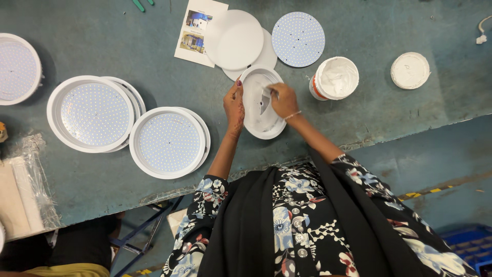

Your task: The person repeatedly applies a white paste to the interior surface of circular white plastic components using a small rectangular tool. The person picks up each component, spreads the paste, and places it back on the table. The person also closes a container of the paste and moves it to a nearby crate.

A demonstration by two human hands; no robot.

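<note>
Left hand (pixel 234 106) grips the white housing (pixel 254 115); right hand (pixel 283 99) pinches inside it, beside the open paste tub (pixel 335 78).

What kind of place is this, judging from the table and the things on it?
Probably a workshop where round LED lamps are assembled. On a worn green table lie several housings with LED boards, a loose LED board and an open tub of white paste. Both hands work on an empty housing.

The table (pixel 128 46) is dark blue-green. On it, the round lamp shell (pixel 261 115) is white. The lamps (pixel 168 142) left of the shell are white with rows of tiny dots. The tub (pixel 335 78) right of the shell is white with a red band. The dress (pixel 307 220) is black with white and blue flowers.
</note>
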